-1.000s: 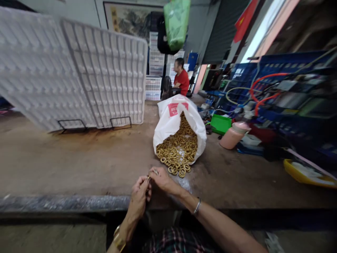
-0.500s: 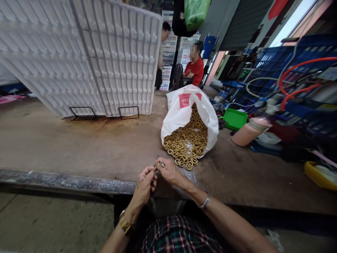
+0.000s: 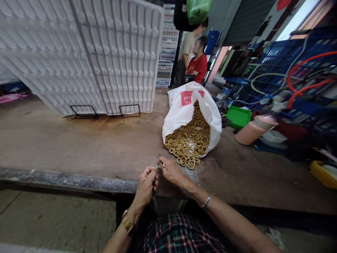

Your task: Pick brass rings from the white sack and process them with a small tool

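My left hand (image 3: 147, 181) is closed on a small brass ring (image 3: 156, 168), held upright above the table's front edge. Just right of it, my right hand (image 3: 170, 170) pinches a small metal tool (image 3: 162, 163) whose tip lies close to the ring; whether they touch is too small to tell. Beyond my hands, a white plastic bag (image 3: 179, 114) with red print lies on its side, its mouth towards me. Many brass rings (image 3: 184, 140) fill it and spill out onto the table behind my right hand.
White ribbed trays (image 3: 118, 59) stand upright at the back left of the brown table (image 3: 105, 144) in black wire holders. At right are a green tray (image 3: 238, 117), a pink bottle (image 3: 254, 130) and a yellow container (image 3: 323, 174). Two people are beyond the table.
My hands have drawn slightly apart at the fingertips, the tool now a little off the ring. The view has shifted slightly. In the background, the standing person now shows behind the seated one.
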`<state>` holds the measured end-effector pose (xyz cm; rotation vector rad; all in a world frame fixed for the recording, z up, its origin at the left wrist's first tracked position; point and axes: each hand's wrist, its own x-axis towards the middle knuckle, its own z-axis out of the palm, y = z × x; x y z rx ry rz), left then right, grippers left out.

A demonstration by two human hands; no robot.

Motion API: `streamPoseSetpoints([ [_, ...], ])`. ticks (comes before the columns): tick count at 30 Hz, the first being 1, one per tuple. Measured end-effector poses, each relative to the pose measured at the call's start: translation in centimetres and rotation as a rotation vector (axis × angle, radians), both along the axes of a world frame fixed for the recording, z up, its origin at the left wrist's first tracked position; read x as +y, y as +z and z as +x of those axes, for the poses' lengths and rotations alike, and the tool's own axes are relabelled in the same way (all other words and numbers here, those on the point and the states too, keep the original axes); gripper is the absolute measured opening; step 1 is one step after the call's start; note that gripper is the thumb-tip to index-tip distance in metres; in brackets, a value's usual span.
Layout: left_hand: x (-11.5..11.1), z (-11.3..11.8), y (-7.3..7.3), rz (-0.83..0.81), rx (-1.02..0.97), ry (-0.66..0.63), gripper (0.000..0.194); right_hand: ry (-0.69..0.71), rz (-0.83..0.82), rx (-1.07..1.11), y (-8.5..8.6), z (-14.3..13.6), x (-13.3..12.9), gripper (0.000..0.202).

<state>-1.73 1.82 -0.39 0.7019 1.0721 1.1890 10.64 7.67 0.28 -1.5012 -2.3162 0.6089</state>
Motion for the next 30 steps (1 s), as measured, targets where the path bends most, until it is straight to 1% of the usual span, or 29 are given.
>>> streamPoseSetpoints([
  [4,0.2,0.0,0.0,0.005,0.024,0.013,0.036,0.094,0.012,-0.145,-0.7,0.3,-0.5,0.021],
  [8,0.2,-0.1,-0.6,0.015,0.055,0.024,0.034,0.145,0.0,-0.213,-0.4,0.1,-1.1,0.019],
  [12,0.2,-0.1,-0.8,0.029,0.092,0.022,0.033,0.149,-0.006,-0.23,0.2,-0.1,-1.3,0.02],
  [18,0.3,0.0,-0.6,0.032,0.136,0.012,0.032,0.09,-0.037,-0.304,1.0,-0.2,-1.4,0.022],
  [23,0.3,0.0,-0.7,0.048,0.185,-0.003,0.031,0.1,-0.039,-0.333,0.9,-0.4,-1.4,0.024],
  [25,0.1,0.0,-0.4,0.045,0.182,-0.016,0.031,0.08,-0.039,-0.366,0.7,-0.3,-1.1,0.024],
  [27,-0.4,0.0,0.4,0.031,0.166,-0.06,0.032,0.035,-0.044,-0.408,0.6,0.0,-0.6,0.026],
  [28,-0.8,0.0,0.9,0.019,0.153,-0.102,0.032,0.006,-0.046,-0.427,0.5,0.3,-0.3,0.026],
  [30,-1.7,0.0,2.0,-0.014,0.126,-0.229,0.032,-0.043,-0.041,-0.455,0.5,1.0,0.2,0.028],
])
